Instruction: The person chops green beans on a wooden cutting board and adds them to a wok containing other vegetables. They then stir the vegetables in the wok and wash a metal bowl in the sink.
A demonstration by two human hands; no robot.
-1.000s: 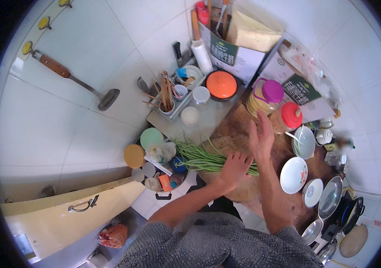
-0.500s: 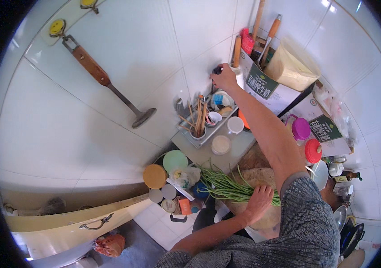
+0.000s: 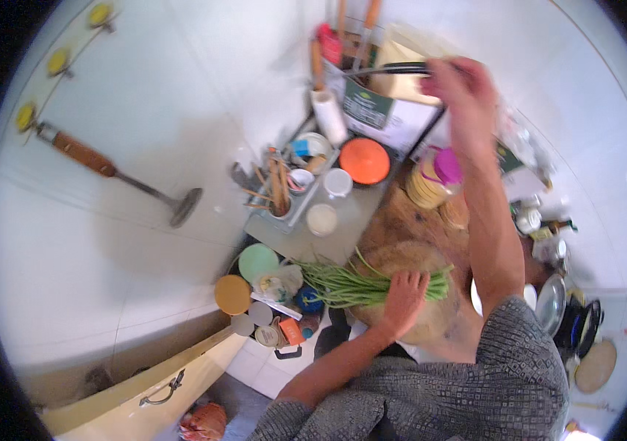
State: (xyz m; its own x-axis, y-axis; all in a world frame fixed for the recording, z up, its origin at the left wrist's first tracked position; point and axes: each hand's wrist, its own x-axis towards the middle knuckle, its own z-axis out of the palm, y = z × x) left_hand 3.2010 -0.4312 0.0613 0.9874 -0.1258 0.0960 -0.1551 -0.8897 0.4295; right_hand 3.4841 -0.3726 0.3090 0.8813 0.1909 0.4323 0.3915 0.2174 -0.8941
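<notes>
Above the surface [image 3: 394, 217]: right grip [image 3: 464, 87] raised, wrapped round a black-handled tool [image 3: 403, 67] (a knife, probably; it is blurred).
Change: that hand was reaching to the wall [image 3: 129, 81] a moment ago; now both hands are occupied.
Green beans [image 3: 328, 283]: under the left grip [image 3: 407, 298], fingers draped over, closure untellable.
Round board [image 3: 431, 323]: beneath that grip.
Orange lid [image 3: 364, 161]: beyond it.
Ladle [image 3: 93, 156]: hanging far left of both.
</notes>
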